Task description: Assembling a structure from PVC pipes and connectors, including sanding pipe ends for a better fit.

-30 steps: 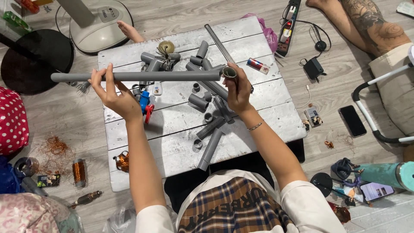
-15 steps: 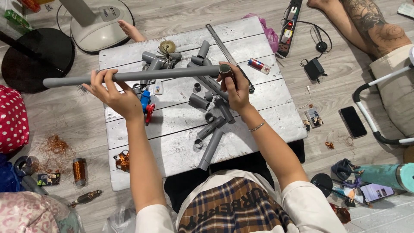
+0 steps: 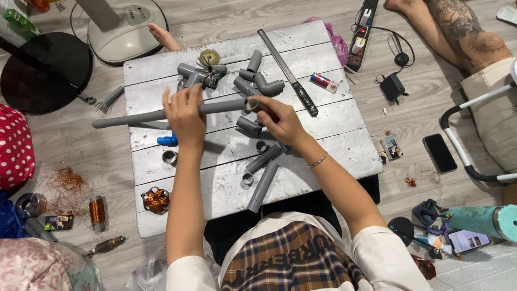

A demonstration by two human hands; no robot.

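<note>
- Left hand (image 3: 186, 113) — fingers wrapped tight round the long grey pipe (image 3: 145, 116), held level above the white plank table (image 3: 334, 145).
- Right hand (image 3: 280, 121) — fingers closed at the pipe's right end.
- Loose grey fittings (image 3: 253, 75) lie scattered beneath; 1 hacksaw (image 3: 288, 73) just beside them.

From my seat, the left hand (image 3: 186, 116) wraps the long grey plastic pipe (image 3: 161, 114) and covers its middle, so I can't see the grip underneath. The right hand (image 3: 280, 121) hides whatever it holds at the pipe's open end — too small to tell. The blue plastic fitting (image 3: 167, 141) is half covered by the left wrist. A tattooed leg (image 3: 463, 37) runs off the top edge — the rest of that person is cut off.
</note>
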